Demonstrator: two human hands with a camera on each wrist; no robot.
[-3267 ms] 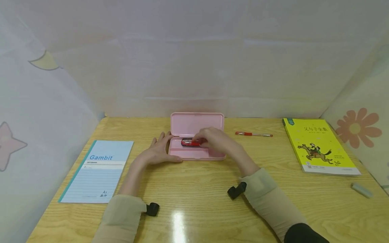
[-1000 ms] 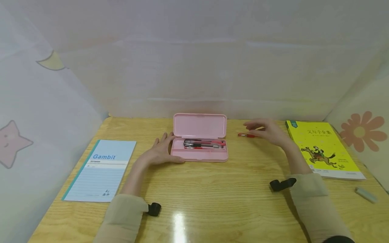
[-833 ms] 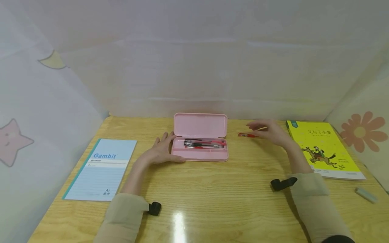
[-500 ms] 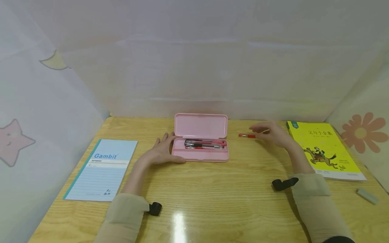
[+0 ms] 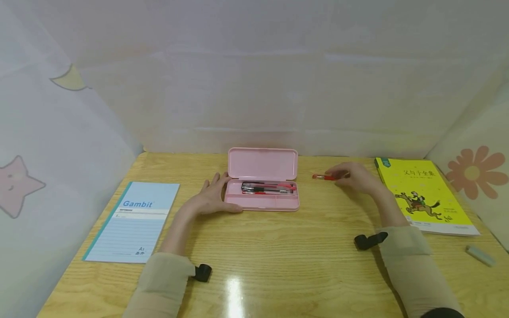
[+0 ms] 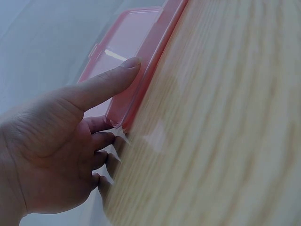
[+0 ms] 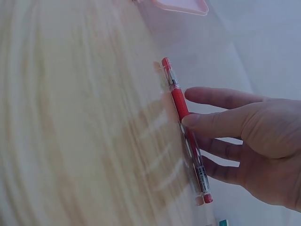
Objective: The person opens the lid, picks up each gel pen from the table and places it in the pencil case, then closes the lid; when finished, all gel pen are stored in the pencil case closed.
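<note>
A pink pencil case [image 5: 250,202] lies with its lid raised; several pens [image 5: 267,188] rest in its rear compartment. My left hand [image 5: 207,199] spans its left front corner. In the left wrist view, that thumb [image 6: 108,84] lies straight against the front wall while the other fingers are at the left end. To the right, a red pen [image 7: 179,101] lies on the table. My right hand [image 5: 354,176] is over its right part. The right wrist view has the thumb touching the barrel and the index finger just apart from it; the other fingertips are partly hidden behind the pen.
A Gambit notebook [image 5: 133,223] lies at the left of the wooden table [image 5: 270,260]. At the right are a yellow book [image 5: 423,190] and a small greyish cylinder [image 5: 480,255] near the edge. A pale patterned cloth [image 5: 258,88] stands behind the table.
From the pencil case, my right hand has moved right to the red pen; its fingers have lowered onto it. More pens show in the case. The left hand keeps its place.
</note>
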